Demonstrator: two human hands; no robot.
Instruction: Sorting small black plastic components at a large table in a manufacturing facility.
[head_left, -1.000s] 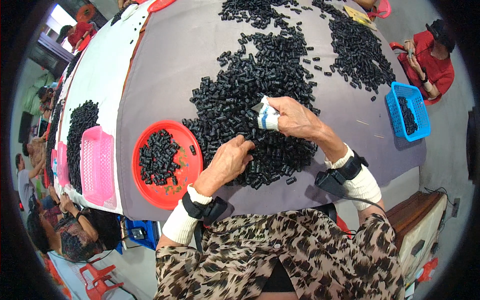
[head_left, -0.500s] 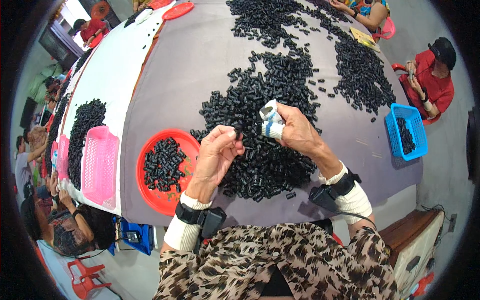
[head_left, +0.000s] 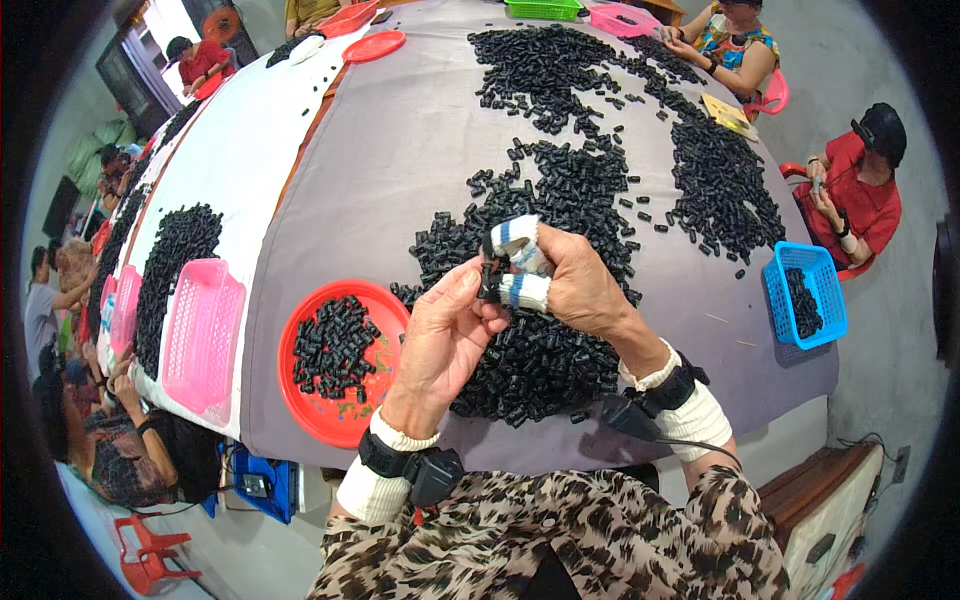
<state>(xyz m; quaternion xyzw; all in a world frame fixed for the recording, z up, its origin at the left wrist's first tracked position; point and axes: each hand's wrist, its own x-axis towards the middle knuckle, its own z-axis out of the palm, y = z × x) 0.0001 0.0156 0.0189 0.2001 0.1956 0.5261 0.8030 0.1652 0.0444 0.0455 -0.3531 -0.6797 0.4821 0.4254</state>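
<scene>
Over the heap of small black cylindrical parts [head_left: 540, 375], both my hands come together. My left hand [head_left: 440, 335] is closed, pinching one small black part [head_left: 490, 280] between thumb and fingers. In my right hand [head_left: 592, 282] is a two-armed hand tool [head_left: 526, 291] wrapped in white material with blue stripes; its dark ends are at the pinched part. The exact kind of tool does not show. Left of my left hand sits a round red tray [head_left: 292, 392] with more black parts and small coloured scraps in it.
A pink basket [head_left: 205, 375] stands left on the white cloth beside another black heap [head_left: 185, 245]. At the right table edge is a blue basket [head_left: 832, 300] with parts inside. Further heaps [head_left: 725, 185] lie toward the far side. Other people [head_left: 865, 190] sit around the table.
My hands have come together, bringing the tool's ends to the black part in my left hand. The whole view has shifted slightly, with more of the table's far end showing.
</scene>
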